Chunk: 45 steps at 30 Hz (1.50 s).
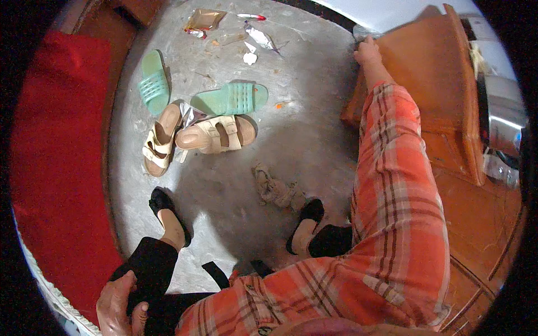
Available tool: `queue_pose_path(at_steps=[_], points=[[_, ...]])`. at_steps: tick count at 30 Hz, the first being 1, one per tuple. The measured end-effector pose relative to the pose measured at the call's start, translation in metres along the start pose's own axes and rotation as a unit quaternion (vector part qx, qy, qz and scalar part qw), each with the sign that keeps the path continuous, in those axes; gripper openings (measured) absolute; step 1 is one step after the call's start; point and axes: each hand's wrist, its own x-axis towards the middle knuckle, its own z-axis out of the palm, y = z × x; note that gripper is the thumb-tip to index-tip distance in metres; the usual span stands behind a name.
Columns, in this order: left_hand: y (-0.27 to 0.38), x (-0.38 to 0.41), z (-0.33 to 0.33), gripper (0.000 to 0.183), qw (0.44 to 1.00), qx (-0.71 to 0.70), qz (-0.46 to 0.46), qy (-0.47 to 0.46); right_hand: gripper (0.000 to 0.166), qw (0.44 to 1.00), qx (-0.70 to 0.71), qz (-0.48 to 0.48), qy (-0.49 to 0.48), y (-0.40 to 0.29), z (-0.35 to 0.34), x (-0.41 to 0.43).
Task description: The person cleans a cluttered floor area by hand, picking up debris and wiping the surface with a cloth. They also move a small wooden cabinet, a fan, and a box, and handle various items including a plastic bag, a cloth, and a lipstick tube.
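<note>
My right hand (368,51) reaches out beside the corner of a brown wooden cabinet (420,75), touching what looks like a clear plastic item (364,32) near the wall; whether the fingers grip it is unclear. My left hand (119,304) rests by my left knee, fingers apart and empty. On the grey floor lie two green slides (154,84) (210,101) and a pair of beige two-strap sandals (162,138) (206,136). A crumpled brown cloth (275,187) lies close to my right foot. Wrappers (260,37) and a small gold plastic tray (206,19) lie farther off.
A red cloth (63,168) covers the raised surface along the left. A shiny metal pot (504,113) stands at the right beyond the cabinet's edge. Crumpled white paper (249,58) and orange bits (279,106) are scattered on the floor. The white wall (378,12) bounds the far right.
</note>
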Motion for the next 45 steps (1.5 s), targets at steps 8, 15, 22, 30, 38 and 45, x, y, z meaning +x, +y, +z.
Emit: queue_pose_path(at_steps=[8, 15, 22, 30, 38, 45], points=[[-0.003, 0.047, -0.009, 0.043, 0.998, 0.021, -0.059, -0.002, 0.053, 0.993, -0.106, 0.051, -0.023, 0.007, -0.002, 0.04], [0.001, 0.065, -0.012, 0.042, 0.998, 0.021, -0.063, -0.01, 0.053, 0.991, -0.121, 0.041, -0.041, 0.014, 0.022, 0.075], [0.006, 0.067, -0.013, 0.042, 0.998, 0.045, -0.036, -0.019, 0.045, 0.994, -0.09, -0.062, -0.007, 0.001, 0.028, 0.065], [0.006, 0.053, -0.01, 0.042, 0.998, 0.046, -0.053, -0.007, 0.031, 0.91, 0.152, -0.38, 0.063, -0.163, 0.039, -0.059], [0.005, 0.041, -0.007, 0.041, 0.998, 0.023, -0.063, -0.008, 0.026, 0.831, 0.351, -0.375, 0.211, -0.189, 0.022, -0.162], [0.009, 0.037, -0.007, 0.044, 0.998, 0.032, -0.054, -0.004, 0.057, 0.845, 0.512, 0.09, 0.128, -0.205, 0.066, -0.089]])
